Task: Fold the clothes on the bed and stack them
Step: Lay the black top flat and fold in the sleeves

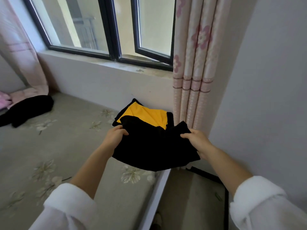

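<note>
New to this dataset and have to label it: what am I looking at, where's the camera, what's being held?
There is no robot here. A person works with bare hands, and the one picture comes from a wide-angle camera worn on the head, looking forward and down.

The left hand and right hand each grip an edge of a black garment, held up over the corner of the bed. Behind it a yellow garment lies folded on the bed, with black cloth showing at its edges, close to the curtain. At the far left a second black garment lies in a loose heap beside some pink fabric. A window is above.
</note>
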The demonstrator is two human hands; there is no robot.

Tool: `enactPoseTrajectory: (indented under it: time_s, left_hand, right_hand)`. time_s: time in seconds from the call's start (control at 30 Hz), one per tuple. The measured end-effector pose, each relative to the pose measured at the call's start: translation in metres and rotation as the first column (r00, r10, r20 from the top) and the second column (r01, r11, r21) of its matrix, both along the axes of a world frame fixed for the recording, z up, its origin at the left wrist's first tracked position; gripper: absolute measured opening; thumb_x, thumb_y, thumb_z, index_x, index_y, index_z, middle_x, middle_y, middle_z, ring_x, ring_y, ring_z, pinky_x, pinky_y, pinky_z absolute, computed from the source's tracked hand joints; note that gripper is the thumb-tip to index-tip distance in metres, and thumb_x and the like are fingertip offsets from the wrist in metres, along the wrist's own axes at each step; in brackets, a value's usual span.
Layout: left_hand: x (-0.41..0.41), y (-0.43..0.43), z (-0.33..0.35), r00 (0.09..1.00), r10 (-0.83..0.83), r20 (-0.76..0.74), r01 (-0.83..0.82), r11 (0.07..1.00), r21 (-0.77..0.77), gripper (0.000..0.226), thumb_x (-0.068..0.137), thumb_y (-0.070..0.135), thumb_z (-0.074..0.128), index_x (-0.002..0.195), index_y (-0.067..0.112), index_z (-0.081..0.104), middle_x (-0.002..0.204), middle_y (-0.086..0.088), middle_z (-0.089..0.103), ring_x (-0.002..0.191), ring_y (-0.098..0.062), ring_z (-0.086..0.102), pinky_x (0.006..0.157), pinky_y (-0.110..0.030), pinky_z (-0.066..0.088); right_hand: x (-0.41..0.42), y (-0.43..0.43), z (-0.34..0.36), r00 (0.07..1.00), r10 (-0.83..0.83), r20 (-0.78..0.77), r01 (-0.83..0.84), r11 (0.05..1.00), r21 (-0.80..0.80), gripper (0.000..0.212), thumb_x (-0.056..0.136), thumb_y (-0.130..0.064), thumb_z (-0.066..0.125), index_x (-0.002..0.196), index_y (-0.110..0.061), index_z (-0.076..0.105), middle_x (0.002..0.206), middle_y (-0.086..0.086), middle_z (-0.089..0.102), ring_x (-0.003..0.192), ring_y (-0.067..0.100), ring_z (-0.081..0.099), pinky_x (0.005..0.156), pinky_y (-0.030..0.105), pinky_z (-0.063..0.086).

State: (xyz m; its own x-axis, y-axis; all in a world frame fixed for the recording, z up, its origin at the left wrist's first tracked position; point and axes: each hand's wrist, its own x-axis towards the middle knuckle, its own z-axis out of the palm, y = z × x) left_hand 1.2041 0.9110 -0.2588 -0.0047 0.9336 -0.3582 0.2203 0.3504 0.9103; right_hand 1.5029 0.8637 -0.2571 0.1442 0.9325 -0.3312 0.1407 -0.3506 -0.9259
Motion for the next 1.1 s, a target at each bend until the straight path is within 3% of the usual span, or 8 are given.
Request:
enactPoseTrajectory:
  time_s: [0.2,0.37,0.5,0.67,0.8,0.87,0.93,1.1]
  left_hand:
    - [-0.005,0.128,-0.033,1.000,-0.011,-0.013,0.011,1.000,0.002,0.032,0.090,0.004,0.047,0.094,0.030,0.066,0.061,0.007,0.068,0.051,-0.014,0.057,0.042,-0.019,0.041]
    - [-0.010,0.239,-0.060,0.995,-0.008,-0.101,0.008,1.000,-0.004,0.026,0.090,0.005,0.044,0.105,0.018,0.060,0.076,-0.003,0.067,0.059,-0.017,0.055,0.050,-0.025,0.038]
    - [-0.012,0.315,-0.078,0.984,0.009,-0.178,-0.008,1.000,0.006,0.025,0.090,0.003,0.040,0.090,0.018,0.060,0.075,-0.012,0.054,0.052,-0.016,0.044,0.046,-0.024,0.031]
    - [-0.030,0.382,-0.095,0.993,0.005,-0.119,-0.006,1.000,-0.009,0.029,0.094,0.003,0.044,0.108,0.017,0.064,0.079,-0.015,0.062,0.064,-0.024,0.048,0.056,-0.031,0.035]
    - [-0.041,0.401,-0.131,0.949,0.065,-0.307,-0.046,0.997,0.068,0.041,0.096,0.008,0.047,0.135,0.019,0.051,0.086,-0.017,0.063,0.068,-0.031,0.053,0.062,-0.040,0.040]
    - [-0.036,0.391,-0.159,0.854,0.053,-0.517,-0.011,0.996,0.084,0.052,0.095,0.015,0.049,0.145,0.020,0.037,0.115,-0.022,0.058,0.102,-0.039,0.054,0.083,-0.047,0.044]
    - [-0.025,0.374,-0.181,0.767,0.001,-0.641,0.061,0.995,0.075,0.057,0.095,0.026,0.051,0.148,0.029,0.030,0.150,-0.019,0.028,0.139,-0.037,0.022,0.110,-0.049,0.023]
    - [-0.005,0.348,-0.223,0.613,-0.290,-0.735,0.295,0.947,-0.128,0.051,0.097,0.050,0.038,0.146,0.044,0.025,0.161,0.001,-0.006,0.146,-0.025,-0.012,0.113,-0.057,0.002]
  right_hand:
    - [-0.007,0.129,-0.028,0.999,0.023,0.025,-0.022,0.997,-0.067,0.027,0.092,-0.015,0.058,0.117,-0.021,0.065,0.097,-0.005,0.070,0.091,0.014,0.066,0.073,0.027,0.051]
    - [-0.023,0.232,-0.060,0.997,0.031,0.073,-0.021,0.992,-0.125,0.042,0.093,-0.011,0.058,0.135,-0.014,0.052,0.131,0.001,0.058,0.114,0.021,0.058,0.097,0.033,0.047]
    - [-0.033,0.297,-0.083,0.999,-0.023,0.026,0.026,0.993,-0.118,0.031,0.094,-0.009,0.056,0.119,-0.028,0.061,0.092,-0.017,0.066,0.083,0.004,0.065,0.066,0.016,0.051]
    - [-0.038,0.340,-0.120,0.988,-0.152,0.012,0.152,0.978,-0.142,0.031,0.095,-0.012,0.056,0.121,-0.029,0.058,0.090,-0.023,0.060,0.084,0.000,0.060,0.059,0.011,0.049]
    - [-0.040,0.338,-0.159,0.975,-0.208,0.083,0.223,0.936,-0.273,0.047,0.097,-0.015,0.053,0.142,-0.020,0.041,0.131,-0.006,0.054,0.116,0.017,0.055,0.097,0.035,0.048]
    - [-0.042,0.329,-0.179,0.981,-0.167,0.094,0.191,0.899,-0.393,0.051,0.098,-0.020,0.051,0.146,-0.020,0.035,0.142,0.006,0.048,0.124,0.028,0.051,0.104,0.047,0.043]
    - [-0.047,0.320,-0.195,0.989,-0.100,0.108,0.140,0.867,-0.478,0.059,0.095,-0.030,0.057,0.147,-0.018,0.032,0.139,0.008,0.049,0.122,0.029,0.051,0.104,0.049,0.042]
    - [-0.058,0.313,-0.212,0.982,-0.030,0.184,0.117,0.866,-0.485,0.060,0.090,-0.019,0.065,0.139,-0.008,0.034,0.130,0.013,0.054,0.115,0.032,0.055,0.096,0.048,0.048]
